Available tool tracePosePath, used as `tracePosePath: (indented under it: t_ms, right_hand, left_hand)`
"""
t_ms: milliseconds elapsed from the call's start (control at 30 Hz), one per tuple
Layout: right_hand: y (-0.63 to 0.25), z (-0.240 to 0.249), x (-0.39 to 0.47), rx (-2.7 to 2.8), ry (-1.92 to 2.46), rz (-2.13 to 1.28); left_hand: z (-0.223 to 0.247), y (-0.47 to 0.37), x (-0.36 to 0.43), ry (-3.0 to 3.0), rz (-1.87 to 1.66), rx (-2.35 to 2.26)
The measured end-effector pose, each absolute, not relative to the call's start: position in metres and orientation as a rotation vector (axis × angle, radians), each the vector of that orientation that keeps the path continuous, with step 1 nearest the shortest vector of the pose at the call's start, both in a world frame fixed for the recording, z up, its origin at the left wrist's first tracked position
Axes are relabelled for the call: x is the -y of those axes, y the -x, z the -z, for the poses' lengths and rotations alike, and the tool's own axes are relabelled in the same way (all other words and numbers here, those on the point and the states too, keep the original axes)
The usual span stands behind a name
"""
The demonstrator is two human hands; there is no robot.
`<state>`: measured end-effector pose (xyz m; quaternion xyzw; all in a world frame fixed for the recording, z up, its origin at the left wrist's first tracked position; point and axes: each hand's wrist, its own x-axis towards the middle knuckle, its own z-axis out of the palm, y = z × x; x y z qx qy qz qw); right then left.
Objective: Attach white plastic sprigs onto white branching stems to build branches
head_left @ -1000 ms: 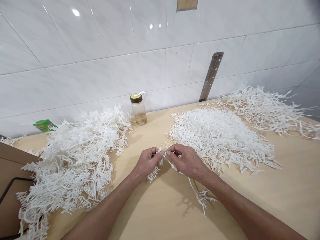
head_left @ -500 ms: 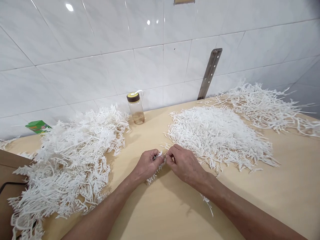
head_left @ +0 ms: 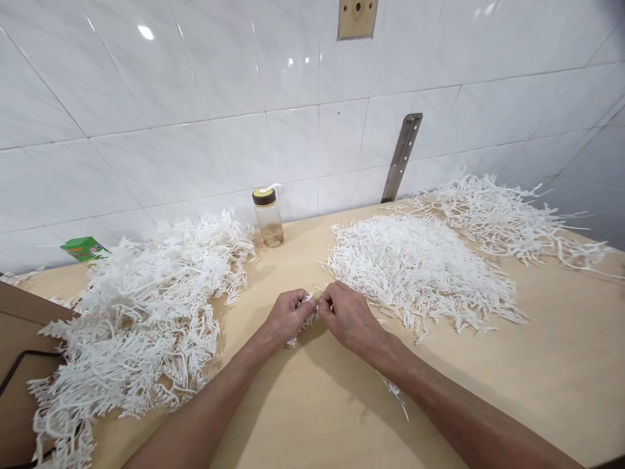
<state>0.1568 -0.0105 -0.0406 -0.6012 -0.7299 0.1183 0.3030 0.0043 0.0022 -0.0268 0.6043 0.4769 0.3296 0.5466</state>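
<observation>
My left hand (head_left: 289, 316) is closed around a small bunch of white branching plastic strands (head_left: 308, 319), whose tips stick out past the thumb and below the fingers. Right beside it, my right hand (head_left: 346, 314) is pinched at the end of that bunch; what its fingertips grip is too small to make out. A large tangled heap of white strands (head_left: 146, 312) lies to the left. Behind and right of my right hand is a flatter pile of short white pieces (head_left: 420, 267). A few loose strands (head_left: 394, 394) lie under my right forearm.
At the wall stands a clear bottle (head_left: 271, 225) with a dark and yellow lid. A green packet (head_left: 84, 249) sits at the back left, above a cardboard box (head_left: 29, 339). A metal bracket (head_left: 401, 158) leans at the wall, near more strands (head_left: 508, 218) at the back right.
The view has tilted up a little, showing more of the wall plate. Both hands remain close together, with my right hand slightly nearer my left and its fingers still pinched.
</observation>
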Motion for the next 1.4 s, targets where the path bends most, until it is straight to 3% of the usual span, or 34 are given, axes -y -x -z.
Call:
tracePosePath:
  t_ms: [233,433,767,1000,1400]
  right_hand:
    - [-0.185,0.030,0.000,1.697,1.699,-0.289]
    - [-0.206,0.020,0.002,1.474,1.617,-0.504]
    - [-0.211,0.016,-0.009,1.556,1.407,-0.054]
    - [-0.190,0.009,0.012,1.759,1.353,-0.920]
    - [-0.179,0.019,0.014,1.647,1.389,-1.020]
  left_hand:
    - [0.031,0.000,0.002,-1.383,-0.794,-0.961]
    - [0.033,0.001,-0.003,-1.217,-0.853,-0.999]
    - [0.034,0.004,-0.007,-1.131,-0.768,-0.966]
    - [0.036,0.005,-0.008,-1.136,-0.779,-0.913]
    - [0.037,-0.001,-0.006,-1.155,-0.882,-0.961]
